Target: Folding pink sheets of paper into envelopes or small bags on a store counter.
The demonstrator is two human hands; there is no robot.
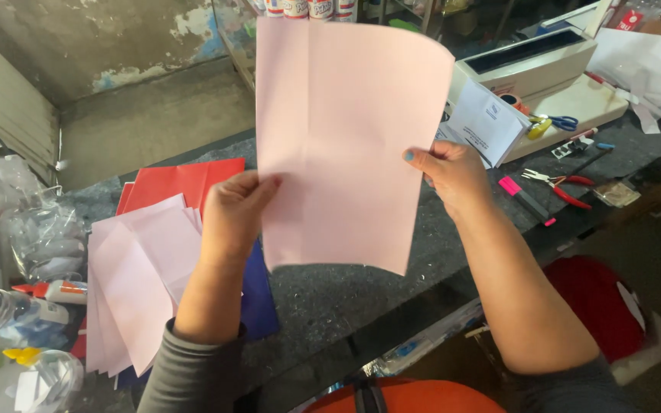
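Pink paper sheet (pixel 346 145), one, is held up above the table (pixel 361 298), left hand (pixel 231 218) and right hand (pixel 453 176) pinching its side edges; a pink stack (pixel 135 283) lies near the table's left edge.

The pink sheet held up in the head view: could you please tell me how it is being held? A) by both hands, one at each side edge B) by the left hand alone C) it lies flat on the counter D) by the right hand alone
A: the left hand and the right hand each grip a side edge of the pink sheet, raised above the dark counter.
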